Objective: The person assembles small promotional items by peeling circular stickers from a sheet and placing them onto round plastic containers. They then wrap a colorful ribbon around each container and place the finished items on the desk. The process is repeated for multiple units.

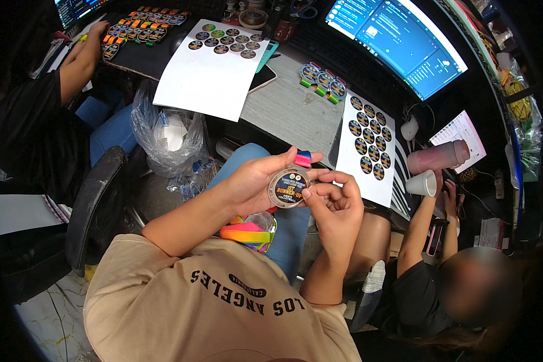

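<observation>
Over my lap, my left hand point(256, 179) is closed round a round silver-rimmed medal point(280, 203) with a dark printed disc at its middle. A pink and blue ribbon point(303, 158) comes off its top beside my left fingertips. From the other side, my right hand point(336, 208) pinches the medal's rim, its thumb pressed on the disc's edge. Below, on my lap, lie bright striped ribbons point(246, 233) with what looks like clear plastic; my left forearm partly hides them.
Sheets of round stickers point(190, 75) point(347, 145) lie on the grey desk point(283, 99), with several medals point(323, 81) between them. Ahead stands a lit monitor point(398, 45). A pink tumbler point(434, 158) and white cup point(421, 183) stand right, near one person's arms point(419, 232). Another person point(36, 114) sits left, beside a plastic bag point(157, 142).
</observation>
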`<state>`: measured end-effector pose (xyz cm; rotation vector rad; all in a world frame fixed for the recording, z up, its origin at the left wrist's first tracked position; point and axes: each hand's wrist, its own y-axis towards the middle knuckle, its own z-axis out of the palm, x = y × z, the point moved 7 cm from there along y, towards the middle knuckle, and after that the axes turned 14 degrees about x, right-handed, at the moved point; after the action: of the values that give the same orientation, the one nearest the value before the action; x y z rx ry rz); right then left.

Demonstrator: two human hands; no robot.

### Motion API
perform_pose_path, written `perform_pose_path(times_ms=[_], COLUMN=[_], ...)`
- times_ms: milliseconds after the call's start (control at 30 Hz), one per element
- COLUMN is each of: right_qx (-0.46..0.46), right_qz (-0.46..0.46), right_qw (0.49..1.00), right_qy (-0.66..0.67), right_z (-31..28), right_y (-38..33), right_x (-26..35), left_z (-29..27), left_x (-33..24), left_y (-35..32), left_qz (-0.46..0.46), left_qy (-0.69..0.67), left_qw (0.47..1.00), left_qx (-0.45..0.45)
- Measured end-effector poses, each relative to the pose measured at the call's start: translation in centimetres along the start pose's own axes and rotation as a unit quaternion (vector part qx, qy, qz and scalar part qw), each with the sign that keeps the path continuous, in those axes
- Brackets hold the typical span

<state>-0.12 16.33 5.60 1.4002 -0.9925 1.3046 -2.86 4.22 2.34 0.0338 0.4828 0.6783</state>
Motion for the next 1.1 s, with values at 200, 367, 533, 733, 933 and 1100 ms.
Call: perform_pose_path(times_ms=[200, 367, 533, 733, 933, 1100], right_qx=[-0.029, -0.073, -0.136, -0.106, -0.067, -0.062], right_qz=[-0.013, -0.052, -0.079, -0.185, -0.083, -0.097], right_qw=[0.992, 0.948, 0.856, 0.775, 0.787, 0.798], right_qy=[-0.125, -0.306, -0.492, -0.595, -0.608, -0.591], right_z=[0.4, 1.4, 2.0, 5.1, 4.3, 4.7], right_y=[-0.4, -0.8, -1.6, -4.1, -3.0, -2.1], right_x=[0.7, 2.4, 3.7, 3.2, 0.6, 0.5], left_z=[0.0, 0.0, -0.1, -0.2, -0.4, 0.1], left_x=[0.1, 0.2, -0.1, -1.3, -1.3, -1.5], left_y=[-0.1, 0.1, -0.2, -0.4, -0.1, 0.0], left_qz=[0.002, 0.006, 0.007, 0.028, 0.046, 0.049], left_qy=[-0.002, 0.003, 0.010, -0.002, 0.016, 0.056], left_qw=[1.000, 1.000, 1.000, 0.999, 0.999, 0.997], left_qx=[-0.005, 0.001, -0.003, 0.021, -0.002, -0.023])
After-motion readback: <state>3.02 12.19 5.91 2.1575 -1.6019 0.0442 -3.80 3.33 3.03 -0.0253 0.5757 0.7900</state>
